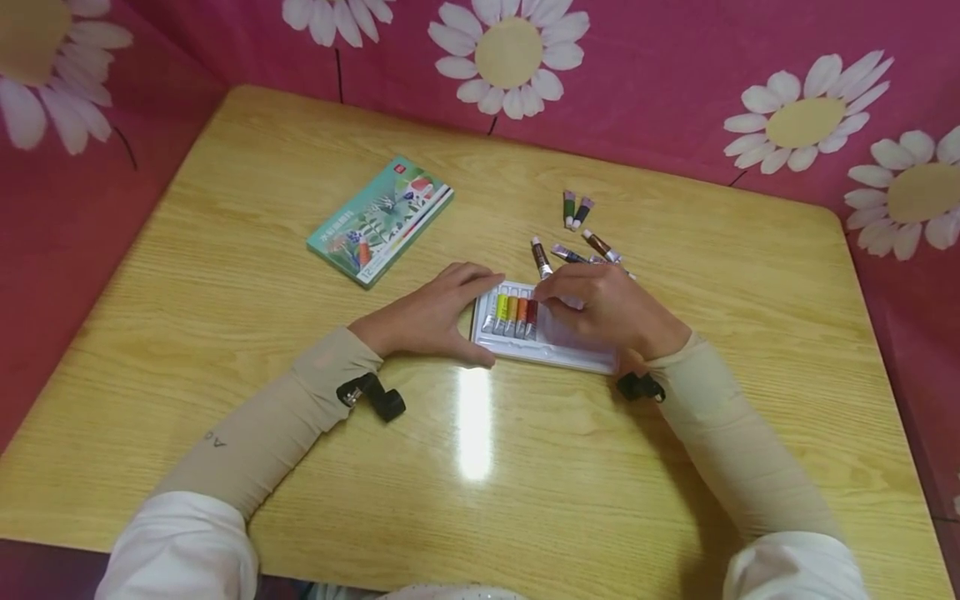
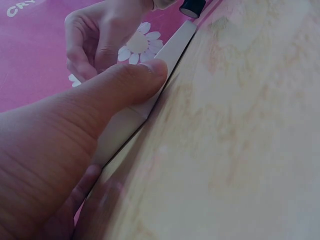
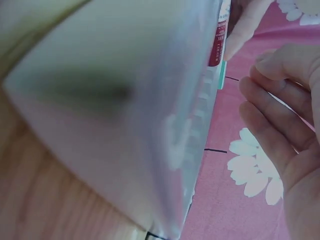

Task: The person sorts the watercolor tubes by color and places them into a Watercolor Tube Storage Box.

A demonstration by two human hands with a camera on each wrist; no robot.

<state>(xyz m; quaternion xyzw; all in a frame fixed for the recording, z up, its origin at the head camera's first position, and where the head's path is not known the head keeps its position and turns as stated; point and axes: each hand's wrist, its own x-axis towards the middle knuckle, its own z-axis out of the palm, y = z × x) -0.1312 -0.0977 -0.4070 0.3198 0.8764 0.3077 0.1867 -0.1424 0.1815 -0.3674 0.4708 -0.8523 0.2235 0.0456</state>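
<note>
A white plastic tray (image 1: 555, 355) lies on the table, with several small paint tubes side by side in its left part, among them a yellow tube (image 1: 502, 312) and a dark red tube (image 1: 532, 318). My left hand (image 1: 423, 317) holds the tray's left end, thumb on the near edge and fingers at the far edge. Over the tray's right part hovers my right hand (image 1: 618, 308), fingertips close to the dark red tube. In the right wrist view its fingers bend loosely with nothing between them, and the red tube (image 3: 218, 45) sits in the tray.
Beyond the right hand several loose paint tubes lie on the table, including a brown tube (image 1: 540, 258), a green tube (image 1: 569, 208) and another brown tube (image 1: 600, 245). A green illustrated paint box (image 1: 382, 221) lies at the back left. Pink flowered cloth (image 1: 645, 100) hangs behind the table.
</note>
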